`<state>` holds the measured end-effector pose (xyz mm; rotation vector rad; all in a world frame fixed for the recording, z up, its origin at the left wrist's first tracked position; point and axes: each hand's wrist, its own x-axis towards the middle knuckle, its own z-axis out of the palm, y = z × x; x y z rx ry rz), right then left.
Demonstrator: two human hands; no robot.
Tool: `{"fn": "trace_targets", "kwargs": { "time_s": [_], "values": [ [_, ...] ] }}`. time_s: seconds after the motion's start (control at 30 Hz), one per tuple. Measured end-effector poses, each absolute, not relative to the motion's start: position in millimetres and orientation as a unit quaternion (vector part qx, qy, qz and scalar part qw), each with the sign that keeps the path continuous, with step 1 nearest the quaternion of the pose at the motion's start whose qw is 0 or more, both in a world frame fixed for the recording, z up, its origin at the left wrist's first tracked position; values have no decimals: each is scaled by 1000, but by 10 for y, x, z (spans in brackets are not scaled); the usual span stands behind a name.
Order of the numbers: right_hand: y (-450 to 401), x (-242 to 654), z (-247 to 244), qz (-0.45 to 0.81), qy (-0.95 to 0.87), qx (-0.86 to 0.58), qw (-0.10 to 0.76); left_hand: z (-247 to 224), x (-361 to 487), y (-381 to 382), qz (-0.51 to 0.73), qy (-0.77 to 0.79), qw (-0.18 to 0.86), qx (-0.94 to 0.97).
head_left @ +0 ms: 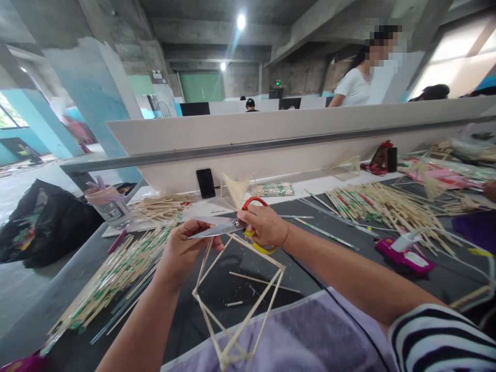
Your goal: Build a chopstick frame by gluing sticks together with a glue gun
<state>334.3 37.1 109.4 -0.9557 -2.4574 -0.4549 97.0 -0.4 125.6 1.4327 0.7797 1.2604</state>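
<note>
My right hand is closed round the red and yellow handles of a pair of scissors, whose blades point left toward my other hand. My left hand pinches the upper end of a frame built from thin wooden sticks, close to the blades. The frame hangs tilted below both hands, its lower corner over a purple cloth. Whether the blades touch a stick is hidden by my fingers. On the dark table under the frame lie a loose stick and a short cut piece.
Bundles of wrapped sticks lie at left, with a plastic cup behind them. A phone leans on the white partition. More sticks and a purple power strip with cables sit at right. A person is beyond the partition.
</note>
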Motion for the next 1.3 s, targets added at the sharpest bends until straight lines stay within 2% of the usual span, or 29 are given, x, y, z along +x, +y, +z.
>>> {"fn": "trace_targets", "kwargs": {
  "time_s": [0.43,0.8,1.0,1.13,1.3],
  "values": [
    [386,3352,1199,-210,-900,-294,243,1280,1043,-66,515,313,505,618],
    [416,3391,1141,-134,-912,-321,219,1288,1017,-58,507,323,490,631],
    [515,3443,1062,-33,-856,-438,272,1361,958,1,511,328,548,576],
    [550,3473,895,23,-826,-528,195,1438,853,16,499,329,558,576],
    [418,3391,509,58,-828,-551,82,1494,751,42,502,357,544,570]
  ]
}}
